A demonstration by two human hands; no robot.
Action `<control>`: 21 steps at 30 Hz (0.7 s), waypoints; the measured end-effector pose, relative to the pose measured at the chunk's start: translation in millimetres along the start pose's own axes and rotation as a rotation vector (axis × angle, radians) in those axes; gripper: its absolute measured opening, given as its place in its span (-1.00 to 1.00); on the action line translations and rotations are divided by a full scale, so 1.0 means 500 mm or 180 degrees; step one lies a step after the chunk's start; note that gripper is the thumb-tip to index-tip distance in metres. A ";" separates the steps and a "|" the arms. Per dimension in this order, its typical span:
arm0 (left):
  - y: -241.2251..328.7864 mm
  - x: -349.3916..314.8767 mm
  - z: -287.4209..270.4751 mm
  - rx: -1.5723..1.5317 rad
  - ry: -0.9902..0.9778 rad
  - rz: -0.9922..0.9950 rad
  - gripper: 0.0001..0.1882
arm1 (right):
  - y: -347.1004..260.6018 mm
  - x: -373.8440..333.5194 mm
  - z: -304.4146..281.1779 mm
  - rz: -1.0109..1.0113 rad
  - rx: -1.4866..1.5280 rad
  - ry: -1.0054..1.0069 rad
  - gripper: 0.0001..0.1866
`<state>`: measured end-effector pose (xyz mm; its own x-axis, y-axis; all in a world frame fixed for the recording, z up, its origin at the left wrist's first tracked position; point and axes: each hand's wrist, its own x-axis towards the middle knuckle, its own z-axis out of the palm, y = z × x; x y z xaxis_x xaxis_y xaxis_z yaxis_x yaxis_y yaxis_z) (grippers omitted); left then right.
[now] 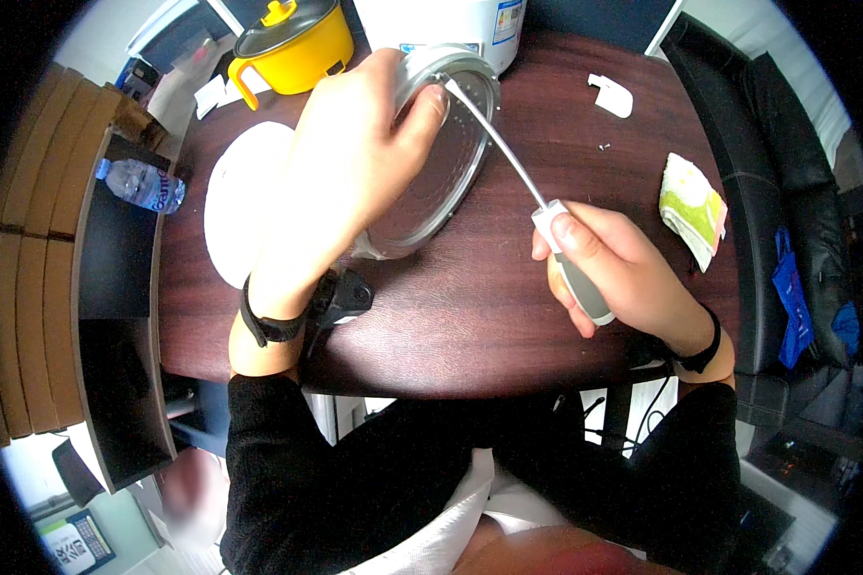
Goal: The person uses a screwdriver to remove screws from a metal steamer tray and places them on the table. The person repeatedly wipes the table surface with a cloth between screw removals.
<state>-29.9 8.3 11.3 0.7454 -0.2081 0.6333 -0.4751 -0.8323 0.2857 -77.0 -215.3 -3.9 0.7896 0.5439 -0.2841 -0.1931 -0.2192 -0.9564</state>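
My left hand [364, 134] grips the upper rim of a round, tilted disc [451, 206] with a pale translucent edge; the thumb lies on its near side. My right hand [628, 268] is closed around the grey-and-white handle of a screwdriver [510, 155]. The screwdriver's shaft slants up and left, and its tip meets the disc's rim beside my left thumb. What the tip rests on is too small to make out. Left of the disc is a smooth white rounded shell [247, 206], partly behind my left hand and forearm; I cannot tell whether the two are joined.
At the back stand a yellow pot [302, 48] with a dark lid and a white appliance [441, 24]. To the right lie a white plastic piece [612, 98], tiny screw-like bits [604, 147] and a folded cloth [692, 206]. A black object [347, 299] sits by my left wrist; a water bottle [144, 185] is far left.
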 end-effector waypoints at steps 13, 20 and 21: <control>-0.003 0.006 -0.012 0.0312 -0.0538 -0.0597 -0.55 | 0.007 0.039 -0.098 -0.2007 -0.3635 0.2190 -0.70; -0.021 0.020 -0.012 -0.0199 -0.0854 -0.0706 -0.57 | -0.011 0.040 -0.113 -0.2148 -0.3652 0.2037 -0.78; -0.026 0.019 -0.009 -0.0218 -0.0805 -0.0642 -0.58 | -0.010 0.030 -0.112 -0.1924 -0.3444 0.1746 -0.79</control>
<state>-18.8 19.4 16.7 0.9161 -0.1708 0.3627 -0.3300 -0.8349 0.4405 -31.6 -251.4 0.3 0.7648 0.4466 0.4643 0.6142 -0.7229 -0.3164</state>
